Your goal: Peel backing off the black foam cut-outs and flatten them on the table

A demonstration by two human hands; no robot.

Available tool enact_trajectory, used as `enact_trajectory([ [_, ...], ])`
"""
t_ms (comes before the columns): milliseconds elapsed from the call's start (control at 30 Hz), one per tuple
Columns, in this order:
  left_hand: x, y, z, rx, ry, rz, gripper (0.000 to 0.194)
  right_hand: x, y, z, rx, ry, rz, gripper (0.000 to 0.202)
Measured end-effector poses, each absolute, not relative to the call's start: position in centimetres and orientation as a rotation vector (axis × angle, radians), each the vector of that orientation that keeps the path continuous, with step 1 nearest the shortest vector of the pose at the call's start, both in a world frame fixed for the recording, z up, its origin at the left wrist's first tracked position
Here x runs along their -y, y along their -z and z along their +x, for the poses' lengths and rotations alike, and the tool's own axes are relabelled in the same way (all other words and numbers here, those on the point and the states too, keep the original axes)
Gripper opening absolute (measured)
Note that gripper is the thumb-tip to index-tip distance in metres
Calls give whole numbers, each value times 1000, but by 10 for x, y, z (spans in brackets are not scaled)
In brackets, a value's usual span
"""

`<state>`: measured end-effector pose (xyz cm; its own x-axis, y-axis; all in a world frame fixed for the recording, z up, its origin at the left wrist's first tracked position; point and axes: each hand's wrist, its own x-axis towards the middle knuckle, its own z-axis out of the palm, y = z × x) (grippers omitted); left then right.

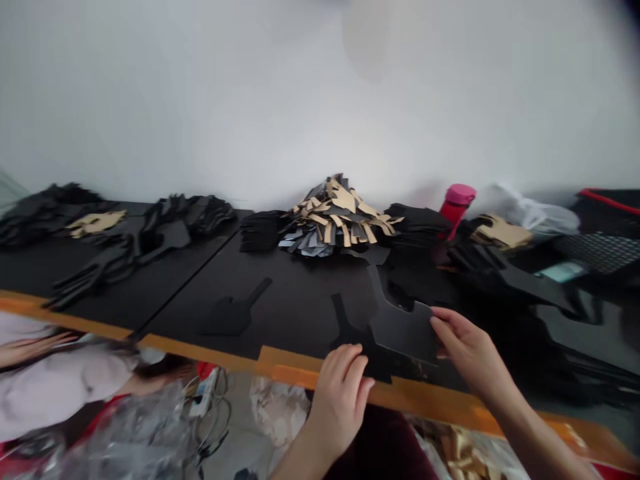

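Observation:
Between the thumb and fingers of my right hand is the right edge of a flat black cut-out piece, with a broad body and a narrow arm pointing up. It is tilted a little off the dark table. My left hand rests at the table's front edge with fingers loosely bent and the thumb slightly apart; nothing shows in it. Just beyond its fingertips lies another black cut-out, partly covered by the held piece. Farther left, a similar black cut-out lies flat.
At the back stands a heap of tan and grey strips between black stacks. A pink bottle, white plastic bag and dark mesh basket stand right. More black pieces lie left. Another person's sleeve is lower left.

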<state>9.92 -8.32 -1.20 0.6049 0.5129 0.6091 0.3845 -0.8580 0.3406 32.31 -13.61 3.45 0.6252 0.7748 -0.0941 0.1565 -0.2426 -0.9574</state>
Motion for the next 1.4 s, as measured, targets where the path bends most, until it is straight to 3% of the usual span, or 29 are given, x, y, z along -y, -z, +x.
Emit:
enact_trajectory([
  [133,90,0,102,-774,-1122,2624,37,132,-26,305,825,-786,-1735,53],
  [267,69,-6,84,-857,-1156,2682,33,129,-19,300,861,-819,-1715,57],
  [400,-3,8,7,-1553,-1150,2627,32,131,-18,311,814,-811,-1746,64],
  [500,-55,25,-57,-2014,-733,2641,58,133,-20,314,741,-816,-1754,62],
  [633,-77,42,-75,-1868,-675,2740,55,135,-21,306,541,-955,-1606,52],
  [867,7,38,30,-1624,-808,2833,62,154,-5,303,198,-1047,-1342,39],
  [967,52,38,71,-988,-632,3001,73,165,-2,312,188,-1056,-1327,38],
  [1033,66,41,93,-843,-522,2956,80,170,-2,317,195,-1060,-1317,38],
  [1200,27,42,145,-912,-351,2863,80,171,-7,313,229,-1046,-1337,39],
  [1400,-21,25,174,-1038,-448,2850,65,176,-10,304,240,-1101,-1259,38],
])
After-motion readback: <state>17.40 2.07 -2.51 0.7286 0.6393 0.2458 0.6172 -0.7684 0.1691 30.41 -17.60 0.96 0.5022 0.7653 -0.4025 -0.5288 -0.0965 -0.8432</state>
